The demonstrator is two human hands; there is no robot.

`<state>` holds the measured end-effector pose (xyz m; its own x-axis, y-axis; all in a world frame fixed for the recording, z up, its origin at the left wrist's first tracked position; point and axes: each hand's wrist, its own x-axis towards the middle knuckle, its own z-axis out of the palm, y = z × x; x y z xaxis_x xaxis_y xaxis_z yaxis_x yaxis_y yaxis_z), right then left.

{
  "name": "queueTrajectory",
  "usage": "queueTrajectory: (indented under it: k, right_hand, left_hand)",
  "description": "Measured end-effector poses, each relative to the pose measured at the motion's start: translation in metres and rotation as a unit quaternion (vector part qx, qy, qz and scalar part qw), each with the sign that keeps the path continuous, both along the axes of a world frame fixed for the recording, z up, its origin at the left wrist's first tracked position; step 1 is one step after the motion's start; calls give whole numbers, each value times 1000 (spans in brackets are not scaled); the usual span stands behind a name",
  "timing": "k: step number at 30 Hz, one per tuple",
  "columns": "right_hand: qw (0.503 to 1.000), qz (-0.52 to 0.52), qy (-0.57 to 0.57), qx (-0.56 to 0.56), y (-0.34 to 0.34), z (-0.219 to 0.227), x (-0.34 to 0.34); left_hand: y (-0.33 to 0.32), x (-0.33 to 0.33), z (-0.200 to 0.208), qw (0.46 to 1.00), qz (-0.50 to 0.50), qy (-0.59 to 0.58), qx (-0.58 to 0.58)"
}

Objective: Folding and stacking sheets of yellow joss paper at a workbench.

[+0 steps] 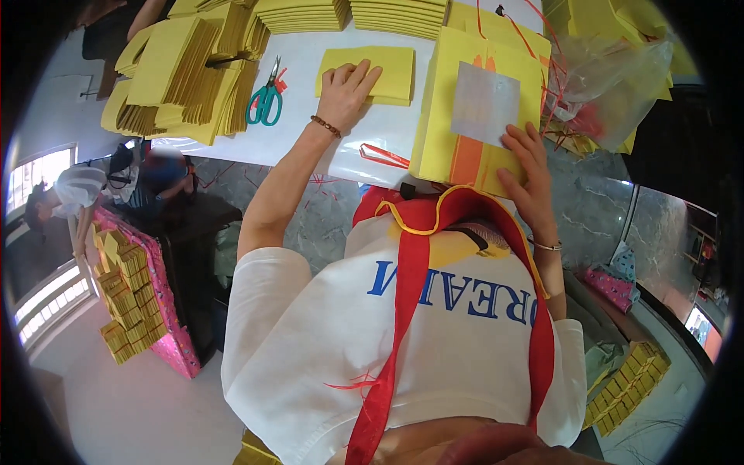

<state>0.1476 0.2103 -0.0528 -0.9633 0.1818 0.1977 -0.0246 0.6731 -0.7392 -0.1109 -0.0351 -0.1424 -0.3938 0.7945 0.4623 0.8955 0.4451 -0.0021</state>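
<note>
My left hand [346,91] lies flat on a small stack of folded yellow paper [395,70], its fingers stretched out and a beaded bracelet at the wrist. Against the near right corner of a thick yellow paper bundle [434,124] rests my right hand [531,174], thumb and fingers apart. The bundle carries a pale square sheet [485,105] and an orange band [467,160]. Teal-handled scissors [266,101] lie left of the small stack. A loop of red string [385,156] sits at the table's near edge.
Several piles of folded yellow paper [170,66] fill the table's left and far sides. A clear plastic bag [620,93] and tangled red strings are at the right. At far left, a person [77,190] bends over stacked yellow bundles [128,287] beside a pink cloth.
</note>
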Motion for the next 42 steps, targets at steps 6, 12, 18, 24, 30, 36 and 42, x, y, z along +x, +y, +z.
queueTrajectory:
  k: [6, 12, 18, 24, 30, 36, 42]
  right_hand:
    - [1000, -4, -1, 12, -2, 1, -2]
    - [1000, -5, -1, 12, -2, -2, -3]
    - [1000, -10, -8, 5, -3, -3, -1]
    - [1000, -19, 3, 9, -4, -6, 1]
    - [999, -8, 0, 43, -3, -4, 0]
    - [998, 0, 22, 54, 0, -10, -1]
    - [996, 0, 36, 77, 2, -13, 0]
  left_hand:
    - [-2, -1, -5, 999, -19, -22, -34]
    - [-4, -7, -9, 994, -34, -64, -76]
    - [-5, -1, -10, 991, -23, -61, -121]
    - [-5, 5, -15, 990, -1, -12, -140]
    - [1, 7, -2, 985, -18, 19, -173]
    - [9, 11, 14, 994, -36, 15, -98]
    - [34, 54, 70, 982, -75, -135, 105]
